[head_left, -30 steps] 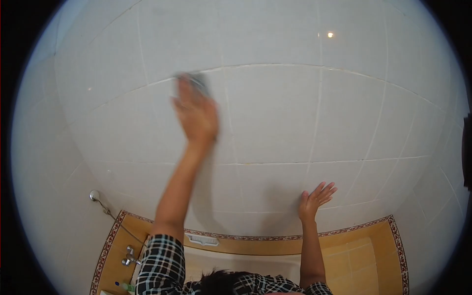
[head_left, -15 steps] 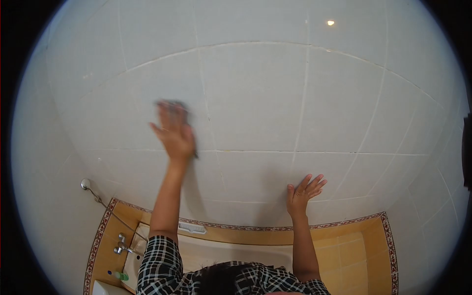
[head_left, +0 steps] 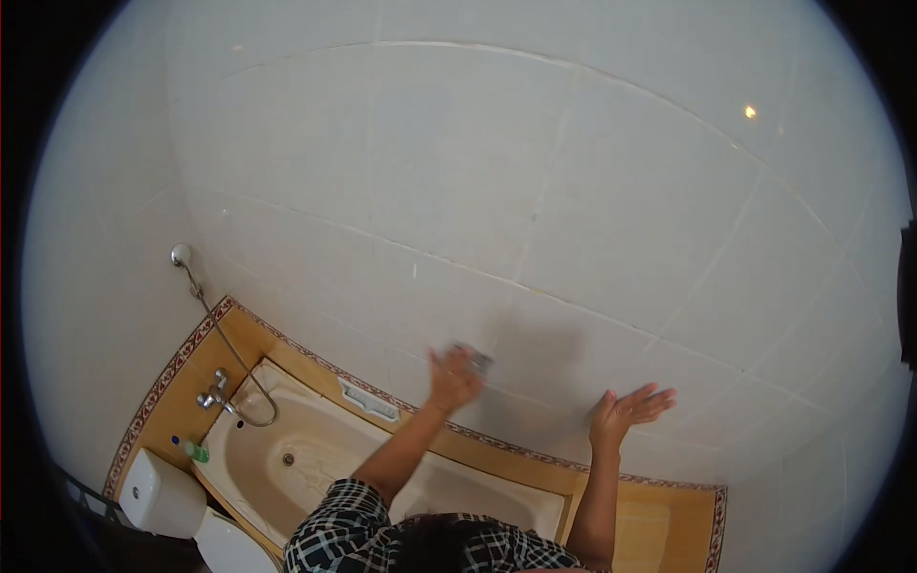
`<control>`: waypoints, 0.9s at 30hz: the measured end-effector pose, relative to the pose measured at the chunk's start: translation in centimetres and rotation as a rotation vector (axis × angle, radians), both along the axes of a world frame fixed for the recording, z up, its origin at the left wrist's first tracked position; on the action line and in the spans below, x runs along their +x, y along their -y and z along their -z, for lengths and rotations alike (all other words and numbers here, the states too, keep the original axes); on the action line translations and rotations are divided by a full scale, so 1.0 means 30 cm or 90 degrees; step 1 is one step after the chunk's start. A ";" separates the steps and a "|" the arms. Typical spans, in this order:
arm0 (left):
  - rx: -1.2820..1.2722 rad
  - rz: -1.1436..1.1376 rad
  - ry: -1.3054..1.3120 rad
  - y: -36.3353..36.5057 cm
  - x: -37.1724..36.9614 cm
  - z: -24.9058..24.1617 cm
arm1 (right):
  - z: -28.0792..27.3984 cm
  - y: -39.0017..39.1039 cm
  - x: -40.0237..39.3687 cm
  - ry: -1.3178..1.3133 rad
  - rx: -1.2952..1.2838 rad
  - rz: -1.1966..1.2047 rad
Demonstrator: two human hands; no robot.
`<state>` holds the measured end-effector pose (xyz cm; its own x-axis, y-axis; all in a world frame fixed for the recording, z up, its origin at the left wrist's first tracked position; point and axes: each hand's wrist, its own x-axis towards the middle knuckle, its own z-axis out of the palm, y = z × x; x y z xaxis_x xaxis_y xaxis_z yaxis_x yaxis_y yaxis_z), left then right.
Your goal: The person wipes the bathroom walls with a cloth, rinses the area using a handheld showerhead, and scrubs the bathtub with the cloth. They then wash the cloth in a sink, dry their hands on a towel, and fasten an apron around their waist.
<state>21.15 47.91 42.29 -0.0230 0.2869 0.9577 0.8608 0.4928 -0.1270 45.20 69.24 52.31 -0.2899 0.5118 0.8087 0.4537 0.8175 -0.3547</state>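
Observation:
My left hand (head_left: 454, 382) is against the lower part of the white tiled wall (head_left: 458, 162), slightly smeared by motion. Under its fingers sits a dark grey cloth (head_left: 478, 360), mostly hidden by the hand. Its exact kind is blurred. To the right, my right hand (head_left: 626, 415) has its fingers stretched out and apart, holding nothing, close to the wall just above the patterned border. Both arms reach forward over the bathtub (head_left: 315, 468) from checked short sleeves.
A shower head (head_left: 181, 255) hangs on the left wall, its hose running down to the tap (head_left: 216, 395). A white soap dish (head_left: 369, 399) is set in the yellow tile. A green bottle (head_left: 197, 452) stands beside the toilet tank (head_left: 160, 492). A patterned border (head_left: 516, 449) edges the wall.
My left hand has swept down and to the right with the cloth, from high on the wall. The right hand stays near the wall. The view has tilted and shows more of the tub.

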 end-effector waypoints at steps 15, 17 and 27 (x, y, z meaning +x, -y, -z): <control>0.154 0.071 0.545 0.050 0.117 -0.013 | -0.009 0.019 -0.030 -0.048 0.057 0.056; 0.105 0.068 0.587 0.067 0.129 -0.025 | -0.061 0.119 -0.057 -0.098 0.006 0.001; 0.730 -0.051 0.635 0.605 -0.629 -0.238 | -0.086 0.363 -0.317 0.171 0.142 -0.011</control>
